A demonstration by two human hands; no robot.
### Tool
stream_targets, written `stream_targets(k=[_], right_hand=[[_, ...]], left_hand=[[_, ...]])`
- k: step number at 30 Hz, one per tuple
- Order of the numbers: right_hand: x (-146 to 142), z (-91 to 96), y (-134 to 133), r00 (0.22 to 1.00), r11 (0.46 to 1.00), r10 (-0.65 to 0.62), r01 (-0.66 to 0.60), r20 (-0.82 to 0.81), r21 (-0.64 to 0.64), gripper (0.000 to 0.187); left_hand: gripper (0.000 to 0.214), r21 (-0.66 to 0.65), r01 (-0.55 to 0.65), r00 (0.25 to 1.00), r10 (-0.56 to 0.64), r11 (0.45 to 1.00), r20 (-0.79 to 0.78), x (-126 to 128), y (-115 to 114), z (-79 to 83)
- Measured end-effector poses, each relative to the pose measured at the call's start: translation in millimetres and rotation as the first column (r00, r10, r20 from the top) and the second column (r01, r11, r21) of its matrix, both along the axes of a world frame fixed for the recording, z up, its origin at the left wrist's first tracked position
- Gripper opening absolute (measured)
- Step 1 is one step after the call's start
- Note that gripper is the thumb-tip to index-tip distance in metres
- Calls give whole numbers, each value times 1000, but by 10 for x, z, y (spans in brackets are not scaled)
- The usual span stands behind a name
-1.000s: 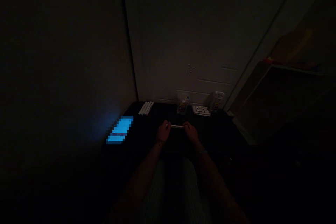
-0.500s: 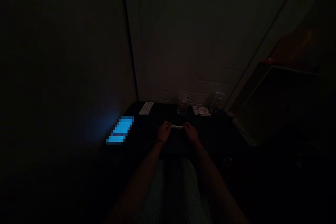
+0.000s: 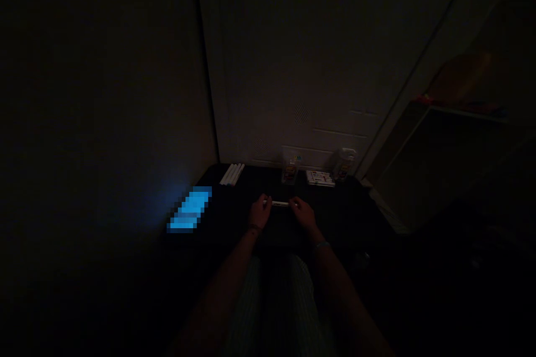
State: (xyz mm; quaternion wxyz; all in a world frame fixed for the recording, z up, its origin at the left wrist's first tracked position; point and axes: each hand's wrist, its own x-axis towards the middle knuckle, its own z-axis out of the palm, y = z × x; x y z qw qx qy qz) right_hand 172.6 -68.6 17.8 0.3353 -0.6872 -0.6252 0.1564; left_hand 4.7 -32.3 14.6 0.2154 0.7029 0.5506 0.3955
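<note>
A slim white marker (image 3: 280, 203) lies crosswise between my two hands, above the dark table (image 3: 335, 223). My left hand (image 3: 260, 213) is closed on its left end. On the other end, the fingers of my right hand (image 3: 303, 213) are closed too. Beyond my hands, near the wall, a pile of white markers (image 3: 320, 178) rests between a clear plastic container (image 3: 290, 170) and a second clear container (image 3: 344, 165). Several more white markers (image 3: 232, 174) lie side by side at the table's back left. Dim light hides fine detail.
A glowing blue screen (image 3: 190, 210), blurred into blocks, lies at the table's left edge by the wall. Behind the table rises a pale panelled wall (image 3: 268, 95). To the right stands a dark shelf unit (image 3: 422, 139) with an orange item (image 3: 460, 78) on top.
Both hands keep their hold on the marker, and my right hand sits slightly closer to the left one. The whole view has shifted a little.
</note>
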Motion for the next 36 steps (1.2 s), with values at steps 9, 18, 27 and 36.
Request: stream_targets(k=[9,18,27,36], right_hand=[[2,18,-7,1000,1000,-4,4,-11,-3,28],[4,-4,-6,999,1000,7,-7,-43,14,26],[13,-53,27,1000,1000,-2,3,-25,27,28],[0,-56,45,999,1000,-12,12,-31,5,28]], left_hand=[[27,-5,11,1000,-11,1000,15,1,8,-5],[28,41,14,1000,-15,999,27,-8,25,-44],[28,24,7,1000,-8,1000,25,-11,29,-44],[29,23,33,999,-34,999,34,-22,57,-61]])
